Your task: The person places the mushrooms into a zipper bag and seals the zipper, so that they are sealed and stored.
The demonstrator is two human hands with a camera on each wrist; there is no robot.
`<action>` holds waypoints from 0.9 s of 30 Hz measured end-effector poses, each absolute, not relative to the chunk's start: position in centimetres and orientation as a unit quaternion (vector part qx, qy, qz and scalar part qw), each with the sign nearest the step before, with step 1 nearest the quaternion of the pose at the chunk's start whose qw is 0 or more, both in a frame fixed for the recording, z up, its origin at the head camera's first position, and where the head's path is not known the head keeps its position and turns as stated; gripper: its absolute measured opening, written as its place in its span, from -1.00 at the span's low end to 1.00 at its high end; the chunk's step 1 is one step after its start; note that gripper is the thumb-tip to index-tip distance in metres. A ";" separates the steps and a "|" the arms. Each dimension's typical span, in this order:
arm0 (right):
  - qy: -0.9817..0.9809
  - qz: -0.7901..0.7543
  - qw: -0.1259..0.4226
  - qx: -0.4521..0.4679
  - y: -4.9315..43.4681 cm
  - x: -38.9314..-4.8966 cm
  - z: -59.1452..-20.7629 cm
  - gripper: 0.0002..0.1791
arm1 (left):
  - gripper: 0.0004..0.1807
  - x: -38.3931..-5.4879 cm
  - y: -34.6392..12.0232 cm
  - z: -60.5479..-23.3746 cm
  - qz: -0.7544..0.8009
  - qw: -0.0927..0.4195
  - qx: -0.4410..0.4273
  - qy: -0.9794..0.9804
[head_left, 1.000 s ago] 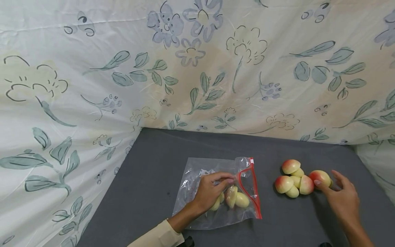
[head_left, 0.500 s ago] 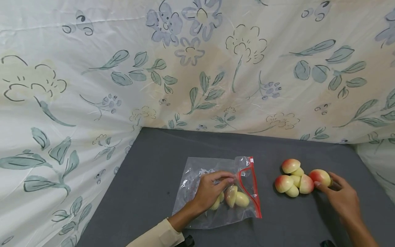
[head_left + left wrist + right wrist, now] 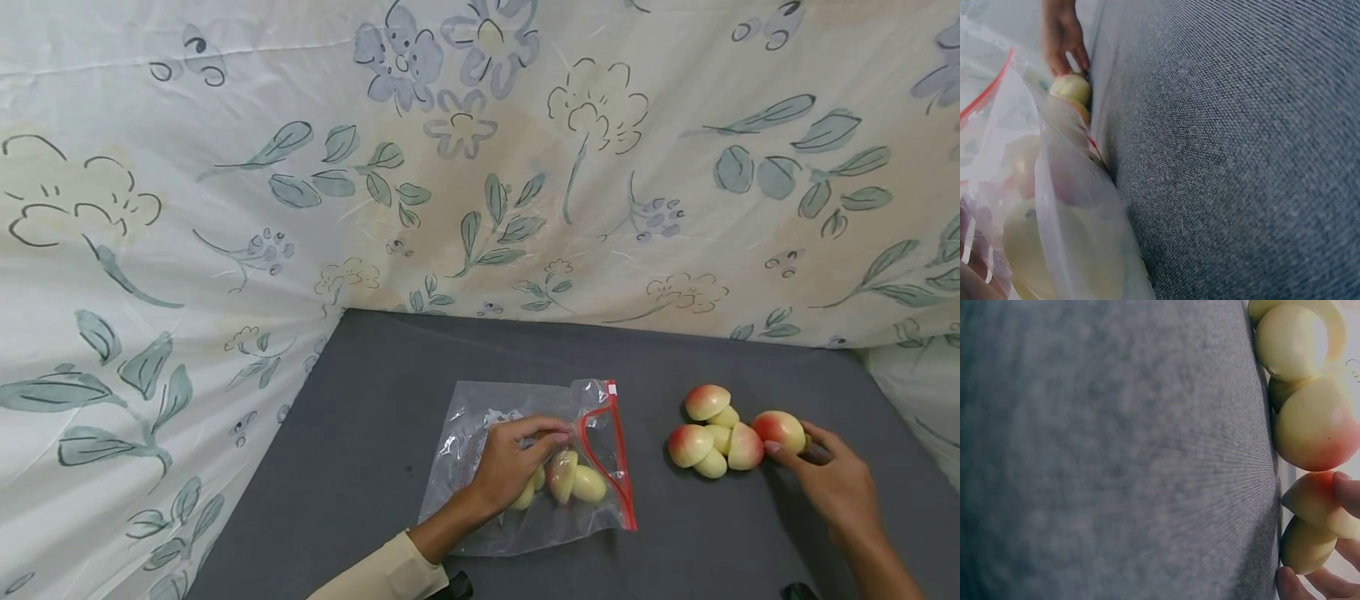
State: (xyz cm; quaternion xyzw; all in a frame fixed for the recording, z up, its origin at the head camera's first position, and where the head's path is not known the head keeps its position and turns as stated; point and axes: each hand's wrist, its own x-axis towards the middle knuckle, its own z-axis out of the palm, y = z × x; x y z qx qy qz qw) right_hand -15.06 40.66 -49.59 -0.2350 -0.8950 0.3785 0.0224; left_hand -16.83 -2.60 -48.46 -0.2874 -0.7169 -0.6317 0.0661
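My left hand [image 3: 504, 467] pinches the upper layer of a clear zip bag [image 3: 465, 417] near its red-edged mouth, which faces right. Inside the bag lie red-and-yellow mushrooms [image 3: 588, 485], partly hidden by that hand. To the right, my right hand [image 3: 836, 475] grips another mushroom [image 3: 777, 431], thumb on the near side of the cap and fingers round the far side. In the right wrist view, the thumb lies on the cap of this mushroom [image 3: 1310, 497] and the fingertips are by its pale stem. The left wrist view shows the bag [image 3: 1054, 187] close up.
Just left of the gripped mushroom, several mushrooms lie clustered together, among them one red-capped mushroom [image 3: 690, 447]. A dark grey cloth [image 3: 360, 433] covers the table. Floral fabric [image 3: 480, 217] hangs behind it and at the sides.
My right hand's fingers have closed in around the mushroom, which has barely shifted. The left hand and the bag have stayed in place.
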 end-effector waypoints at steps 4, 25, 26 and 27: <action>-0.892 0.382 0.023 -0.240 40.7 -15.0 -49.6 -0.02 | -0.83 -16.8 -2.6 -48.5 -0.631 0.064 -0.288 -0.718; -0.878 0.402 -0.006 -0.260 40.7 -14.3 -49.5 0.06 | -0.82 -16.8 -2.5 -48.4 -0.638 0.055 -0.286 -0.713; -0.876 0.405 -0.009 -0.262 40.7 -14.3 -49.6 0.07 | -0.82 -16.8 -2.5 -48.4 -0.637 0.056 -0.285 -0.714; -0.876 0.404 -0.009 -0.264 40.7 -14.3 -49.6 0.07 | -0.82 -16.8 -2.5 -48.4 -0.636 0.056 -0.285 -0.715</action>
